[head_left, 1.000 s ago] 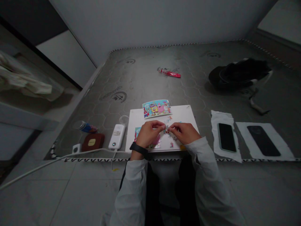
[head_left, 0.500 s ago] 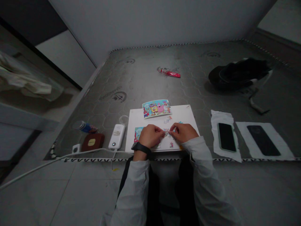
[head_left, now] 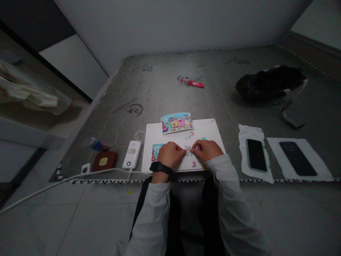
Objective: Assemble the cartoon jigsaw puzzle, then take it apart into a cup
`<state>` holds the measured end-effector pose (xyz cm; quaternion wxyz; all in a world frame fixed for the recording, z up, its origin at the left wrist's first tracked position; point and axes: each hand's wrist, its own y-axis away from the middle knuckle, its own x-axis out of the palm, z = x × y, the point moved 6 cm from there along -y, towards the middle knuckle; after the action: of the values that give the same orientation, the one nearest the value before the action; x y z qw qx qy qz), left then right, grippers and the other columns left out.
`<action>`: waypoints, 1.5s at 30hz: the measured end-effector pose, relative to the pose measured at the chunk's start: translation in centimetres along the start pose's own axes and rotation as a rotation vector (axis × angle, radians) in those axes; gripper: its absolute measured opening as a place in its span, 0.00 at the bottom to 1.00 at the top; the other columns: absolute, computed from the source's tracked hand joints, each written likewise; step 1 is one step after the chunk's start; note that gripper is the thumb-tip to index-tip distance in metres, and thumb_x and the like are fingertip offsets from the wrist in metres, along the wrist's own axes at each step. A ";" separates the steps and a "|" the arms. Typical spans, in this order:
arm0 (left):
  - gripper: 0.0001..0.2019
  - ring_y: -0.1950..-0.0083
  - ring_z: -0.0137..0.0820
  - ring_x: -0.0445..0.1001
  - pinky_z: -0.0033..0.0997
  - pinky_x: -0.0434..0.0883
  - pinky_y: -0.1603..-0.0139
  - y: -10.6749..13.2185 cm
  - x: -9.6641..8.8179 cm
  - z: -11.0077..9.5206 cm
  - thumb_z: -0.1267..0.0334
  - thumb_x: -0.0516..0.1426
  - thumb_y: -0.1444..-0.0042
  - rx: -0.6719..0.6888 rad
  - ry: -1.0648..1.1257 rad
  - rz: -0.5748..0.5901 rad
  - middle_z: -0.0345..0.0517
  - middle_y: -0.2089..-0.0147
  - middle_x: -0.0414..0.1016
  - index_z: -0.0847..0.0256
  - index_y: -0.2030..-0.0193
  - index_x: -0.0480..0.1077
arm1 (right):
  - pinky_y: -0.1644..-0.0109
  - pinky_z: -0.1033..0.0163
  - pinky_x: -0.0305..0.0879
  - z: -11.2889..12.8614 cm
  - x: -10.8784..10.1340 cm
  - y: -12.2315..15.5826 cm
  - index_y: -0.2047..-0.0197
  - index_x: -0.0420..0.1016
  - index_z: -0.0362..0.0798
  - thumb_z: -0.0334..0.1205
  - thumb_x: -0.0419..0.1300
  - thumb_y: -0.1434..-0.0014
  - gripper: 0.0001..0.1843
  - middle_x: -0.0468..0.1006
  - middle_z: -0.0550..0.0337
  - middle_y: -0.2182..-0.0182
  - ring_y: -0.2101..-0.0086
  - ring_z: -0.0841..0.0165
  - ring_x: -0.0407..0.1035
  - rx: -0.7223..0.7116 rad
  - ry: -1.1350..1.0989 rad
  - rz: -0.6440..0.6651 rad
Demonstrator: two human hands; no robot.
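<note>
Over a white board (head_left: 149, 137), my left hand (head_left: 171, 154) and my right hand (head_left: 207, 150) meet with their fingertips pinched on small jigsaw puzzle pieces (head_left: 188, 148). How the pieces sit between the fingers is partly hidden. Loose puzzle pieces lie around: one pinkish piece (head_left: 194, 164) near the front and a blue piece (head_left: 204, 139) behind my right hand. A joined, colourful puzzle section (head_left: 156, 152) shows at the left, partly covered by my left hand. Across the board's back edge lies a cartoon picture card (head_left: 177, 123).
Left of the board are a white power bank (head_left: 132, 154) with a cable, a brown case (head_left: 104, 161) and a blue can-like container (head_left: 98, 144). To the right, a phone (head_left: 256, 155) and a dark phone-shaped item (head_left: 298, 158) lie on white tissues. Farther back are a red packet (head_left: 195, 84) and a black cap (head_left: 269, 85).
My hands stay at nearly the same spot, with only slight finger movement around the puzzle pieces. The whole view has shifted a little.
</note>
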<state>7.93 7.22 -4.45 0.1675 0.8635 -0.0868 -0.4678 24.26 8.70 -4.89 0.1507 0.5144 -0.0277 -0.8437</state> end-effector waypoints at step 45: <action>0.09 0.59 0.38 0.79 0.33 0.70 0.59 0.9 -1.2 -0.6 0.52 0.67 0.51 -0.084 -0.085 -0.168 0.45 0.64 0.83 0.53 0.67 0.80 | 0.65 0.63 0.53 0.5 0.5 -0.1 0.62 0.81 0.50 0.43 0.67 0.41 0.06 0.78 0.64 0.73 0.71 0.69 0.68 -0.025 0.021 -0.027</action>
<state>7.81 6.84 -2.90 0.1598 0.8392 -0.0016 -0.5198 23.61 8.56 -5.11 0.1462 0.5215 -0.0088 -0.8406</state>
